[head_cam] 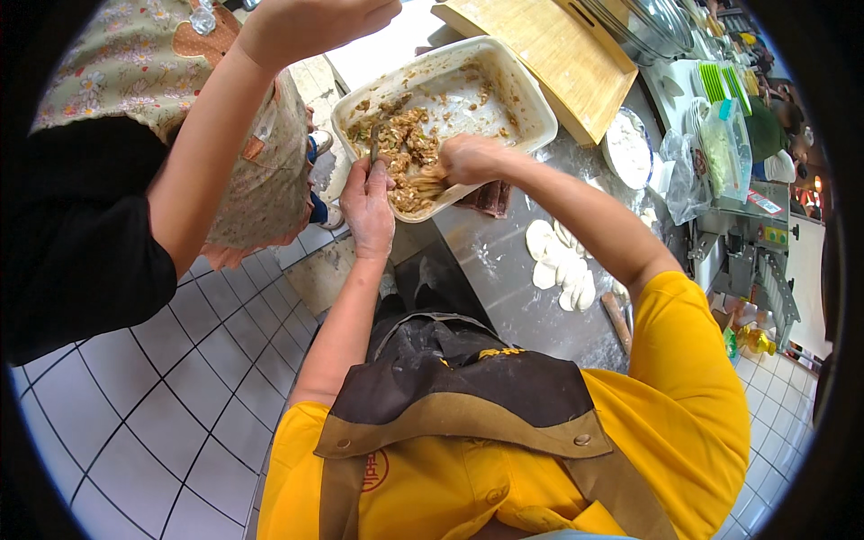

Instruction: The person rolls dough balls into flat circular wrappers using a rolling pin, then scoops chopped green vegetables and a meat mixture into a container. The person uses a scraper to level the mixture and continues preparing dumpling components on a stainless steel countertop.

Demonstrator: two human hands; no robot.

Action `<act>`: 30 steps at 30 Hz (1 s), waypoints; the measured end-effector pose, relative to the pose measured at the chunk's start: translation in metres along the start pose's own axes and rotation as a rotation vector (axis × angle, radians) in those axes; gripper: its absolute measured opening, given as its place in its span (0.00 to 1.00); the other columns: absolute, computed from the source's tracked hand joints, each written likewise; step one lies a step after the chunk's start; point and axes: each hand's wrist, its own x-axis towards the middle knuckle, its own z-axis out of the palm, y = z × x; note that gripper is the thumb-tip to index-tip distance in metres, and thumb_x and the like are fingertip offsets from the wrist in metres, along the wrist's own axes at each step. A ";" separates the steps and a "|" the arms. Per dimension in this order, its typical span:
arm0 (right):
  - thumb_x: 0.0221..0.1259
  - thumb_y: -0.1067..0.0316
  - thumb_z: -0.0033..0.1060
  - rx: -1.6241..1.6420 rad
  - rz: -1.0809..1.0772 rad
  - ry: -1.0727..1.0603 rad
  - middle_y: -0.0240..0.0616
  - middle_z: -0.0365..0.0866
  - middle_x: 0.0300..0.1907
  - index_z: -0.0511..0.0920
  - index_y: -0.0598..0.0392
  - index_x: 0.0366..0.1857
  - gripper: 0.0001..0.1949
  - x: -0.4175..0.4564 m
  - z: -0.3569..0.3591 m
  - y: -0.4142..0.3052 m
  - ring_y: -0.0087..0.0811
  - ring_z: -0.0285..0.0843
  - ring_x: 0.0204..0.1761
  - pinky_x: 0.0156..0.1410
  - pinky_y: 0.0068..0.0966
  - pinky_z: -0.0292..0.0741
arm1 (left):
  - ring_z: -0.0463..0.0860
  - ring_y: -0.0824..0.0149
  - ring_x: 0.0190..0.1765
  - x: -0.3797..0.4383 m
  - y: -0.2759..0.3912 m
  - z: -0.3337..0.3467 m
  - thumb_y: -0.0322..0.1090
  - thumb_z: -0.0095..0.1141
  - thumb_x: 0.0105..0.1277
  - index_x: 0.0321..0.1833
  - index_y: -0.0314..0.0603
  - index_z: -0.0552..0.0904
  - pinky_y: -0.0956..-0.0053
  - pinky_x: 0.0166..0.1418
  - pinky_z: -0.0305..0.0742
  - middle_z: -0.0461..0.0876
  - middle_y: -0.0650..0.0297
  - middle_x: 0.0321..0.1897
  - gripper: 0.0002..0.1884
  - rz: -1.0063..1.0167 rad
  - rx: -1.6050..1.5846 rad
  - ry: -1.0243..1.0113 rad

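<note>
A white rectangular plastic tub (536, 128) holds a brown chopped filling (405, 142), heaped towards its left and near side. At its near left rim, my left hand (370, 206), dusted with flour, grips the handle of a metal utensil (375, 138) whose lower end lies in the filling. My right hand (466, 160) is inside the tub, blurred, with its fingers down around a pale, blurred thing at the filling; whether it grips a tool I cannot tell. Flattened rounds of white dough (563, 263) lie overlapping on the floured metal worktop (486, 270), beside a wooden rolling pin (615, 320).
Another person's bare arm (209, 148) reaches across from the left, close to the tub. A wooden tray (540, 47) stands behind the tub. A bowl of flour (628, 148), plastic bags (685, 175) and a metal machine (756, 236) are on the right. White tiles (169, 398) cover the floor.
</note>
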 end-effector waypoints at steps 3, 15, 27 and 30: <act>0.59 0.68 0.67 0.676 0.107 -0.133 0.40 0.83 0.25 0.86 0.55 0.33 0.05 0.023 0.014 0.002 0.32 0.77 0.23 0.26 0.33 0.70 | 0.74 0.77 0.36 0.000 -0.001 0.000 0.32 0.55 0.78 0.49 0.35 0.84 0.80 0.43 0.71 0.79 0.70 0.32 0.08 -0.031 -0.039 0.025; 0.62 0.72 0.55 0.026 0.106 0.640 0.53 0.85 0.29 0.84 0.53 0.37 0.07 0.024 0.003 -0.018 0.54 0.86 0.36 0.43 0.49 0.81 | 0.74 0.77 0.36 -0.002 0.000 0.001 0.31 0.54 0.78 0.48 0.34 0.83 0.80 0.44 0.71 0.79 0.70 0.32 0.08 0.001 -0.067 0.009; 0.63 0.70 0.56 -0.192 -0.276 0.429 0.45 0.84 0.29 0.82 0.50 0.37 0.05 0.008 0.002 -0.034 0.51 0.84 0.30 0.34 0.46 0.78 | 0.76 0.75 0.38 -0.001 0.000 -0.003 0.34 0.53 0.80 0.47 0.35 0.83 0.76 0.48 0.72 0.79 0.69 0.32 0.09 -0.060 -0.120 0.011; 0.64 0.74 0.52 -0.215 -0.301 0.667 0.43 0.85 0.30 0.82 0.49 0.39 0.08 0.043 -0.001 -0.022 0.45 0.86 0.30 0.32 0.43 0.79 | 0.76 0.75 0.39 -0.001 -0.001 -0.003 0.34 0.53 0.80 0.48 0.36 0.83 0.76 0.49 0.71 0.78 0.70 0.31 0.09 -0.064 -0.114 0.008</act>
